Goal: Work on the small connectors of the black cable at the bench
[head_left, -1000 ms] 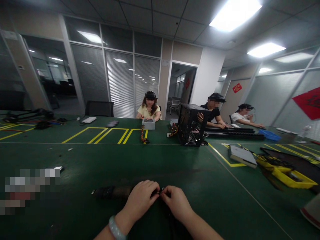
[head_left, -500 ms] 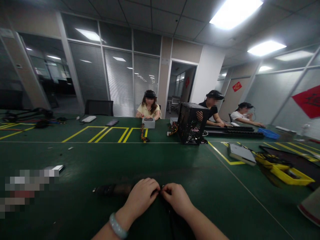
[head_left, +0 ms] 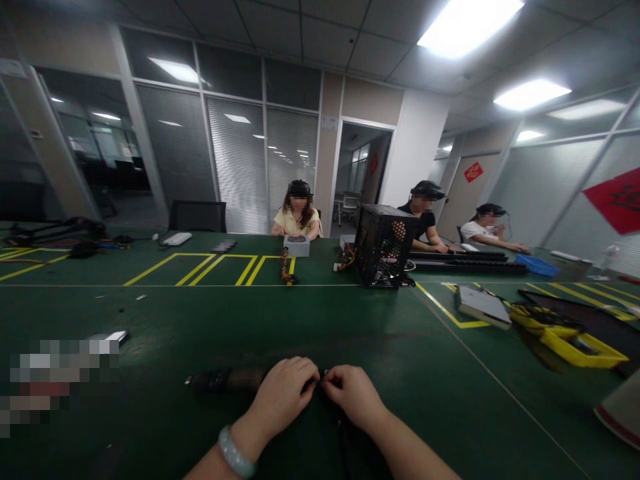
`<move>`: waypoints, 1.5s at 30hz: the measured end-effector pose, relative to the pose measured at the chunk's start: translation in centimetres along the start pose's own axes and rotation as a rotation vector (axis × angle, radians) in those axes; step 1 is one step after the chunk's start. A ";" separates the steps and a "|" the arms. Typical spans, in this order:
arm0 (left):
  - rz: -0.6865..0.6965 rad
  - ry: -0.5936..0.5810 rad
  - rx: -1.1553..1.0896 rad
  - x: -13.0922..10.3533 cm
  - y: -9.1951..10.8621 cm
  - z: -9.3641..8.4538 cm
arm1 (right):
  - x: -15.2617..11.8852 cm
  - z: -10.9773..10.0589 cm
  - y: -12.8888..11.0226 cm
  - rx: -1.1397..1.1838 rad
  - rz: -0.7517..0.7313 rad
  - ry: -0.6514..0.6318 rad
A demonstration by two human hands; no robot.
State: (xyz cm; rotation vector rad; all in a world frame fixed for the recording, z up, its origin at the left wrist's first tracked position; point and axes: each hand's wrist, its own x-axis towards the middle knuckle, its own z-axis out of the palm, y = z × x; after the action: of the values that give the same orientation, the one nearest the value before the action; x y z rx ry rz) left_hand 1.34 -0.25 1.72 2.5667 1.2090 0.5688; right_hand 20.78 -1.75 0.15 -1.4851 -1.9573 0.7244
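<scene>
My left hand (head_left: pixel 289 387), with a pale bangle (head_left: pixel 235 453) at its wrist, is closed, its fingertips pinched around something dark and small. Facing it almost tip to tip, my right hand (head_left: pixel 353 393) is also closed in a pinch on something too small to make out. A dark elongated object (head_left: pixel 227 380) lies on the green table (head_left: pixel 200 320), its right end hidden behind my left hand. Below my right hand a dark cable (head_left: pixel 341 433) runs down toward the near edge.
Ahead stands a black computer case (head_left: pixel 383 247), left of it a grey power supply (head_left: pixel 297 247) with wires. At right are a silver box (head_left: pixel 483 307), a yellow tray (head_left: pixel 583 350) and a blue tray (head_left: pixel 537 265). Three people sit across the table.
</scene>
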 end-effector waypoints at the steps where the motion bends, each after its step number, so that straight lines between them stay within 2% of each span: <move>1: -0.010 -0.001 0.002 0.0 0.0 0.0 | 0.0 0.0 0.0 0.002 0.000 -0.003; 6: -0.067 0.005 0.020 0.1 -0.2 0.1 | -0.1 -0.1 -0.1 0.001 0.013 -0.009; 15: 0.001 0.015 0.014 0.0 -0.1 0.2 | 0.2 0.4 0.4 0.008 0.025 -0.009; 26: -0.048 0.036 0.040 -0.1 0.3 -0.4 | 0.0 0.1 0.2 0.010 0.025 -0.018; 45: -0.066 0.007 0.060 0.7 -0.1 0.4 | 0.4 0.3 0.9 0.003 0.027 -0.032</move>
State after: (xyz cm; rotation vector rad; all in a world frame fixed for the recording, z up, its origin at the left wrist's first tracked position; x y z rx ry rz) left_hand 1.83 0.34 1.51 2.5649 1.3267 0.5352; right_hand 21.04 -1.17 -0.68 -1.5096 -1.9623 0.7675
